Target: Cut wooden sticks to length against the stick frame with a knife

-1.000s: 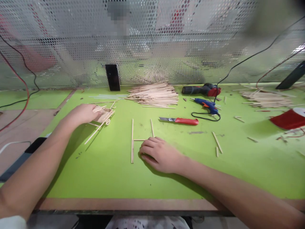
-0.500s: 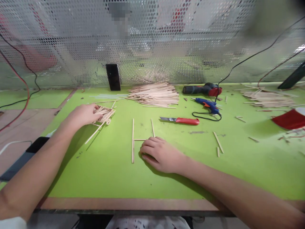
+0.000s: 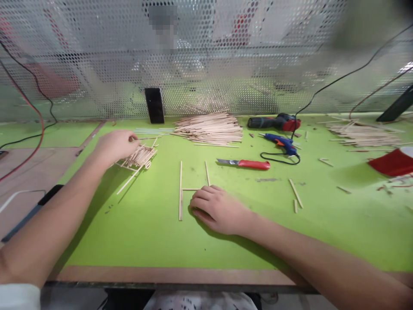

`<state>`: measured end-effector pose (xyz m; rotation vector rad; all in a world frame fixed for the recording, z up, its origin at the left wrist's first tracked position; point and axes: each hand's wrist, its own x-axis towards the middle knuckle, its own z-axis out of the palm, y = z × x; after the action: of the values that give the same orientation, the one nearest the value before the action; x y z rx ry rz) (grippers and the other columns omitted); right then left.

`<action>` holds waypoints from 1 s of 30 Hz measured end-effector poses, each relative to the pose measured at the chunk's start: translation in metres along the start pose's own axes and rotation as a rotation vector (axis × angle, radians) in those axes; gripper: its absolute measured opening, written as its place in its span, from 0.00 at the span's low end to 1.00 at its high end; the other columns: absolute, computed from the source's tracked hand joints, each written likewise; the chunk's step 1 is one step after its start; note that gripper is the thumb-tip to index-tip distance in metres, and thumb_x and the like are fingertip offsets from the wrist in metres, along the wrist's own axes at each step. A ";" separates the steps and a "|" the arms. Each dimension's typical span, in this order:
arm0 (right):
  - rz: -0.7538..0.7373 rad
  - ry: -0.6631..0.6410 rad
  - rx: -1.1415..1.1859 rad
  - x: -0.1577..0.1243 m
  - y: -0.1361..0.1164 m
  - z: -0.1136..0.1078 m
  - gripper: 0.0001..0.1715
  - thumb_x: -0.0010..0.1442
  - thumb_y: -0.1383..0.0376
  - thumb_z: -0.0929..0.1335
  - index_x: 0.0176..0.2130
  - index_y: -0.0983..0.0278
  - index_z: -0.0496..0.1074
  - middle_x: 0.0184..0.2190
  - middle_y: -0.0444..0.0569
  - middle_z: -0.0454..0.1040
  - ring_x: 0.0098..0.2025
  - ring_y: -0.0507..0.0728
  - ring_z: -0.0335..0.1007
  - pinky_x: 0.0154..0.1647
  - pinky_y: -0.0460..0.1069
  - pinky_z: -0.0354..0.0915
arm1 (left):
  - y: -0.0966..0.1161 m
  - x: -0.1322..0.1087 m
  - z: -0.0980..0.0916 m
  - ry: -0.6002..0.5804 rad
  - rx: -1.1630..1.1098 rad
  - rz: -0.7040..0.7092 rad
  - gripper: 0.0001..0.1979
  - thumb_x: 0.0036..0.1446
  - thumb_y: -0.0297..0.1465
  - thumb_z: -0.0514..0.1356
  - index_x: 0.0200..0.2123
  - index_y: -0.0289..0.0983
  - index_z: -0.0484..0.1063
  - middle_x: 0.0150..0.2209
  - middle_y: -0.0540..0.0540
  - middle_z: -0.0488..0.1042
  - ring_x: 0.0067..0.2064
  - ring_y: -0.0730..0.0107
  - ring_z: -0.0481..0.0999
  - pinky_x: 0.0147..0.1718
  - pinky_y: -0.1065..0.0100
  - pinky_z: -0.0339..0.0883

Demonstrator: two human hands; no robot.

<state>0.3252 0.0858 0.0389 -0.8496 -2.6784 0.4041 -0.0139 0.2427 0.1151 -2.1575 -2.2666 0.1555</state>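
My left hand (image 3: 118,146) is above a small cart-like model of wooden sticks (image 3: 139,158) heaped with short sticks. Its thumb and fingertips are pinched near the model's upper edge, and what they hold is too small to make out. An H-shaped frame of thin wooden sticks (image 3: 180,181) lies flat in front of me. Over its lower right part rests my right hand (image 3: 219,209), fingers curled and together, hiding the stick beneath. Past this hand lies a utility knife (image 3: 253,164) with a red handle.
At the back lies a big pile of sticks (image 3: 211,129). A phone (image 3: 155,105) leans on the perforated metal screen (image 3: 200,77). A blue glue gun (image 3: 280,142) with its cord and a power tool (image 3: 274,122) sit back right. More sticks (image 3: 364,134) and offcuts (image 3: 295,193) lie to the right.
My left hand has moved up and slightly away from the stick model's middle, uncovering more of its heaped sticks. My right hand stays in place on the frame.
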 end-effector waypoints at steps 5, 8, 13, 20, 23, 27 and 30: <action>-0.002 0.109 -0.061 -0.001 -0.003 0.000 0.10 0.75 0.64 0.66 0.48 0.65 0.76 0.44 0.52 0.81 0.45 0.60 0.74 0.51 0.56 0.65 | 0.037 0.033 0.009 -0.057 0.065 0.008 0.25 0.70 0.50 0.58 0.52 0.36 0.81 0.52 0.35 0.83 0.55 0.41 0.81 0.52 0.50 0.75; 0.000 0.167 -0.081 -0.002 -0.001 -0.001 0.10 0.75 0.64 0.65 0.48 0.65 0.77 0.43 0.52 0.82 0.45 0.60 0.75 0.52 0.57 0.65 | 0.054 0.051 0.018 -0.141 0.109 0.008 0.21 0.71 0.44 0.64 0.57 0.36 0.76 0.56 0.40 0.78 0.56 0.54 0.80 0.56 0.49 0.76; -0.016 0.191 -0.091 -0.002 0.002 0.000 0.08 0.74 0.65 0.67 0.46 0.64 0.77 0.41 0.50 0.81 0.43 0.60 0.74 0.50 0.56 0.65 | 0.070 0.068 0.026 -0.232 0.140 0.059 0.19 0.71 0.40 0.65 0.59 0.37 0.74 0.58 0.40 0.76 0.55 0.56 0.79 0.53 0.52 0.79; -0.023 0.195 -0.099 -0.003 0.002 0.001 0.08 0.73 0.65 0.67 0.46 0.65 0.76 0.40 0.49 0.81 0.41 0.59 0.74 0.49 0.55 0.64 | 0.053 0.039 -0.008 -0.050 0.107 0.116 0.18 0.72 0.43 0.63 0.55 0.36 0.76 0.54 0.41 0.78 0.52 0.58 0.80 0.52 0.52 0.78; -0.024 0.184 -0.095 -0.003 0.002 0.001 0.08 0.74 0.64 0.67 0.46 0.65 0.76 0.40 0.49 0.81 0.41 0.58 0.73 0.48 0.55 0.64 | 0.024 0.013 -0.025 0.054 0.075 0.129 0.18 0.76 0.39 0.52 0.50 0.35 0.78 0.45 0.40 0.82 0.45 0.56 0.80 0.45 0.57 0.74; -0.034 0.170 -0.084 -0.001 0.001 0.003 0.08 0.74 0.65 0.66 0.45 0.65 0.76 0.40 0.49 0.80 0.41 0.58 0.74 0.48 0.54 0.64 | -0.006 -0.015 -0.015 0.062 0.059 0.140 0.16 0.70 0.39 0.54 0.40 0.36 0.79 0.36 0.41 0.83 0.36 0.54 0.79 0.37 0.59 0.70; -0.045 0.163 -0.081 0.001 -0.001 0.003 0.08 0.74 0.65 0.66 0.45 0.65 0.75 0.40 0.49 0.80 0.41 0.59 0.74 0.48 0.55 0.64 | -0.014 -0.025 0.007 0.028 0.032 0.199 0.15 0.66 0.40 0.56 0.34 0.39 0.79 0.36 0.42 0.83 0.34 0.54 0.80 0.34 0.59 0.70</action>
<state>0.3227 0.0854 0.0365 -0.8064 -2.5724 0.2076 -0.0271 0.2168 0.1112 -2.3494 -2.0181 0.1604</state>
